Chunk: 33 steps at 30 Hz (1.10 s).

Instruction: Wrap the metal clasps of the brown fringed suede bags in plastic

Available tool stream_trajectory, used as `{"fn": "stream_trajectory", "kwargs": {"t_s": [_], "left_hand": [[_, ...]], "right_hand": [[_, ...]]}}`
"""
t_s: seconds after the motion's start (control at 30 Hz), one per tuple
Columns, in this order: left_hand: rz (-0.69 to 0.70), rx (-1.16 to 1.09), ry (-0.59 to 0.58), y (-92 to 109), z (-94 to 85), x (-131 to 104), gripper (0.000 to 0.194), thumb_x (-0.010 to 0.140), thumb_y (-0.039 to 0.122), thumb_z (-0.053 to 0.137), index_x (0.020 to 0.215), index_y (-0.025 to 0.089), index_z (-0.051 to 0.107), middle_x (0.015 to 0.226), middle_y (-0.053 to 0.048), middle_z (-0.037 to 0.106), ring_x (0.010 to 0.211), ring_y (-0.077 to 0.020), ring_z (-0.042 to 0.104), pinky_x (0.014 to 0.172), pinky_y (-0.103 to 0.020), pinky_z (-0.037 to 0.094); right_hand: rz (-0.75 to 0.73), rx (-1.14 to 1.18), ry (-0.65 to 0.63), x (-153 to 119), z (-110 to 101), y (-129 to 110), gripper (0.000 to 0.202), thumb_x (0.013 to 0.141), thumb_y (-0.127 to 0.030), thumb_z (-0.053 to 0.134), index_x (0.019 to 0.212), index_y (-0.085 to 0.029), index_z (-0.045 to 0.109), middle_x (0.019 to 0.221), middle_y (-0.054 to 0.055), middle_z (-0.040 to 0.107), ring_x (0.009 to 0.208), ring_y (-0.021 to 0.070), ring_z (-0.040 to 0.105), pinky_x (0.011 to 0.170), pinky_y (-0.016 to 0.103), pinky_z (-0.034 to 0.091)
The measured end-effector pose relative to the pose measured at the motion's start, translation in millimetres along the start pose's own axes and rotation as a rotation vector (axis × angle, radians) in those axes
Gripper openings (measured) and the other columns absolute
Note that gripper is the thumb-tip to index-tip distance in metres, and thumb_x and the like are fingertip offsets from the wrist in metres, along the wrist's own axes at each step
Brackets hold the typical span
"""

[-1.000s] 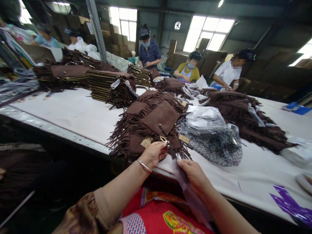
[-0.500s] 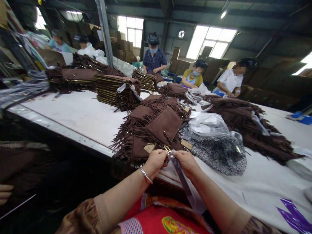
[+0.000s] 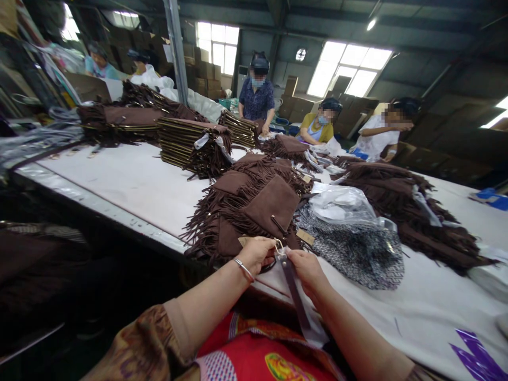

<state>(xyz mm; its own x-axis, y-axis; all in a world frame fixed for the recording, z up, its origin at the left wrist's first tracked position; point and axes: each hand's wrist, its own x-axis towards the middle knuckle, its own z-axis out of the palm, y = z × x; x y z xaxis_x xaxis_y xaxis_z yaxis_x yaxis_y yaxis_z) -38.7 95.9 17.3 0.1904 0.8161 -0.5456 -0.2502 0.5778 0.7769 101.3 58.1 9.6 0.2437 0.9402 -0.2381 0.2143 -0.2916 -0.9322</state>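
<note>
Both of my hands meet over the table's near edge. My left hand [image 3: 256, 255] pinches a gold-coloured metal clasp [image 3: 279, 245] at the end of a dark brown strap [image 3: 296, 299]. Thumb and fingers of my right hand [image 3: 306, 269] are closed on the strap just below the clasp, where a clear plastic sleeve seems to cover it. The strap's lower part hangs towards my red apron. Right behind my hands lies a pile of brown fringed bags [image 3: 273, 205], with a tan paper tag [image 3: 305, 236] beside it.
A black-and-white knitted item [image 3: 357, 254] with clear plastic [image 3: 341, 201] on it lies right of the pile. Stacked brown bags with gold edges [image 3: 186, 145] stand behind left; more fringed bags [image 3: 420, 211] lie right. Several people work across the white table [image 3: 119, 185].
The clasp and strap end have turned slightly between my fingers, and the strap shows more of its dark face. Across the table, the person at right has raised an arm.
</note>
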Motion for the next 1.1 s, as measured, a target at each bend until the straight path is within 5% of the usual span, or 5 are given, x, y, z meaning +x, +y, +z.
{"fn": "stream_trajectory", "kwargs": {"t_s": [0.3,0.53,0.77,1.1], "left_hand": [[0.180,0.201,0.040,-14,-3.6,-1,0.011,0.076,0.026,0.063,0.079,0.017,0.067,0.075,-0.006,0.068,0.065,-0.0169,0.062,0.056,-0.026,0.046],[0.588,0.591,0.087,-19,-14.4,5,0.012,0.077,0.024,0.062,0.084,0.018,0.069,0.080,-0.006,0.071,0.073,-0.0180,0.064,0.068,-0.027,0.046],[0.703,0.847,0.133,-12,-11.2,5,0.014,0.083,0.019,0.054,0.073,0.020,0.063,0.080,-0.009,0.064,0.082,-0.0233,0.060,0.081,-0.035,0.043],[0.761,0.994,0.170,-7,-7.8,-4,0.011,0.088,0.023,0.049,0.085,0.020,0.059,0.098,-0.011,0.056,0.095,-0.0243,0.055,0.090,-0.037,0.042]], "right_hand": [[0.027,0.072,-0.009,15,16,-6,0.030,0.067,-0.044,0.064,0.054,-0.017,0.063,0.048,-0.001,0.053,0.047,0.0116,0.041,0.046,0.025,0.029],[0.031,0.103,-0.020,17,18,-1,0.030,0.065,-0.044,0.066,0.055,-0.016,0.062,0.051,-0.002,0.055,0.048,0.0114,0.043,0.047,0.025,0.031],[0.110,0.208,-0.067,18,21,-3,0.036,0.067,-0.049,0.071,0.058,-0.015,0.061,0.052,-0.001,0.056,0.045,0.0101,0.045,0.044,0.023,0.035],[0.245,0.240,-0.068,29,22,0,0.022,0.063,-0.032,0.074,0.062,-0.018,0.056,0.045,-0.006,0.048,0.040,0.0096,0.044,0.038,0.021,0.036]]}}
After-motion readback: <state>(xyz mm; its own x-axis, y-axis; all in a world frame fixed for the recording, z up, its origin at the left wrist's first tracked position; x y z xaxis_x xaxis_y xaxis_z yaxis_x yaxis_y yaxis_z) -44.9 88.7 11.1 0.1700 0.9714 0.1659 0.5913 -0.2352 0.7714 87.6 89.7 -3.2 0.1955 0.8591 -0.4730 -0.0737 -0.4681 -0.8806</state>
